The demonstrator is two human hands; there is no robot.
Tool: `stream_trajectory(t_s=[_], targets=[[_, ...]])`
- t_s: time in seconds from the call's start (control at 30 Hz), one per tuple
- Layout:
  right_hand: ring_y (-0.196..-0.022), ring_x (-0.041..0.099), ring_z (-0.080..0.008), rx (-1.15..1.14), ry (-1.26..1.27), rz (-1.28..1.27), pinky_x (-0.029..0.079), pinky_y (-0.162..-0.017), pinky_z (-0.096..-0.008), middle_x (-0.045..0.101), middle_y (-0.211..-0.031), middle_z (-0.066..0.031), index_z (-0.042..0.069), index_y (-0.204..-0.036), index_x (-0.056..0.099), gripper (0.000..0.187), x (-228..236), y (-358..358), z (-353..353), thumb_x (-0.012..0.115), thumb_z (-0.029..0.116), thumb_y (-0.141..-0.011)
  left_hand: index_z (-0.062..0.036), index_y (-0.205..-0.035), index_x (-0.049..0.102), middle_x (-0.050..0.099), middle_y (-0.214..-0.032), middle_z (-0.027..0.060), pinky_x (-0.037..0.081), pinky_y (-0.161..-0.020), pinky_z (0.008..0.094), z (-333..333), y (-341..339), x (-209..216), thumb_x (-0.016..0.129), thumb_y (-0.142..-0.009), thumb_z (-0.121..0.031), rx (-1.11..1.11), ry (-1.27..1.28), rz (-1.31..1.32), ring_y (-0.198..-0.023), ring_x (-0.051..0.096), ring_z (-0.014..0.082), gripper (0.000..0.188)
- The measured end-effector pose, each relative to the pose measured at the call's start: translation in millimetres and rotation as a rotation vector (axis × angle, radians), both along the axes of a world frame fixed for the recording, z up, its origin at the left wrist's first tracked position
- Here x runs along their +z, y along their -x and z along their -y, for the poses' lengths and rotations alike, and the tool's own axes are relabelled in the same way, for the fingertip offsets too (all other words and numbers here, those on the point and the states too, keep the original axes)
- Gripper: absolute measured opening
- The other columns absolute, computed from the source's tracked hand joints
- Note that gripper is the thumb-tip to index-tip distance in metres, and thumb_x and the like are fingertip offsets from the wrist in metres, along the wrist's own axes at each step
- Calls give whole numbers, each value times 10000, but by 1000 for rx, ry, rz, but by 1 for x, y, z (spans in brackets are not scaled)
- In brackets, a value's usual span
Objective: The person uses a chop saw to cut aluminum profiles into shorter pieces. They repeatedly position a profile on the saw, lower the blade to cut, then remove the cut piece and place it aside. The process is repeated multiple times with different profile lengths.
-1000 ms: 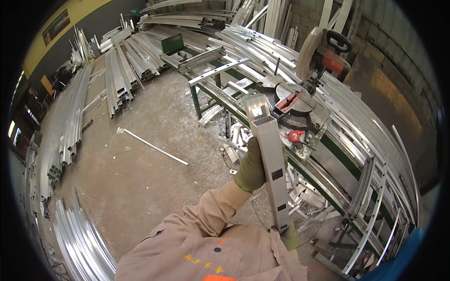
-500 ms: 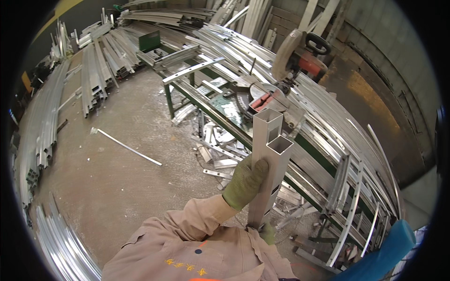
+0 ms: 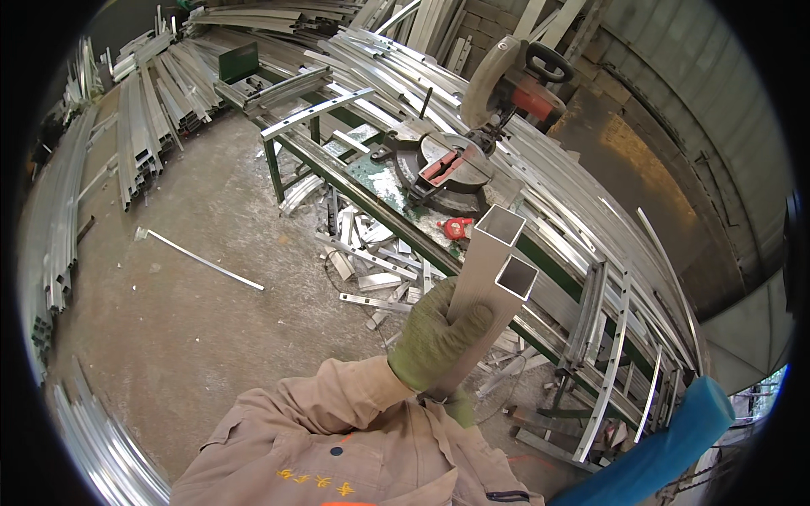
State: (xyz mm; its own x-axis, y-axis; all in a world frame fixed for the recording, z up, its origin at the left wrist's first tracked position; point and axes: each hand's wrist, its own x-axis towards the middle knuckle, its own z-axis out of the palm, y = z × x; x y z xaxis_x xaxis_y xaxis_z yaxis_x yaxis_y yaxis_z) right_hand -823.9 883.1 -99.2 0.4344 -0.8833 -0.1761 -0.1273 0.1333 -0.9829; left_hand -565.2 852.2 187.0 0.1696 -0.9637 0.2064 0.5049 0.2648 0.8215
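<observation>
Two square aluminium tubes (image 3: 481,291) stand side by side, tilted, in front of my chest. Their hollow ends face up, and one rises higher than the other. My left hand (image 3: 439,333), in a green glove, is closed round them with the thumb across the near side. At their lower end, the green glove of my right hand (image 3: 461,411) shows in part; the tubes and sleeve hide its fingers. Beyond the tubes, a mitre saw (image 3: 456,164) with a raised red and grey head stands on a green-framed bench (image 3: 363,196).
Metal offcuts (image 3: 380,261) lie heaped under the bench. Long aluminium profiles are stacked behind it and along the left floor (image 3: 63,228). A thin strip (image 3: 202,260) lies on the floor. A blue cylinder-shaped thing (image 3: 658,451) juts in at lower right.
The tubes have tilted to the right, turning their hollow ends more toward me. The view has shifted, moving the bench and saw left and up in the picture. My left hand keeps its grip.
</observation>
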Motion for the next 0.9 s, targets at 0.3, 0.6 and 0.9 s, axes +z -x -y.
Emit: stream_trajectory(t_s=[0.3,0.6,0.9], targets=[[-1014,735,-189,-12,-56,131,618,-857,-420,804,-1073,-68,53,-1244,765,325,7,-19,-7,943,117,-979,12,-1508,693,823,-1258,50,631,-898,302,-5,3,3,872,-1111,-502,20,16,19,-1093,749,116,673],[-1060,835,-485,-24,325,-474,664,-894,-542,864,-1110,-243,74,-1385,764,570,75,-22,19,950,393,-951,-54,-1409,681,781,-1137,81,667,-891,415,65,-61,-32,542,-1149,-839,329,-38,4,-1026,761,197,839],[-1167,814,-500,119,327,-832,639,-1033,-565,845,-1220,-282,84,-1519,699,691,197,-64,52,924,383,-938,-103,-1522,596,719,-1140,80,685,-991,506,50,-6,-116,473,-1009,-1041,136,-332,-270,-1043,783,293,1076]])
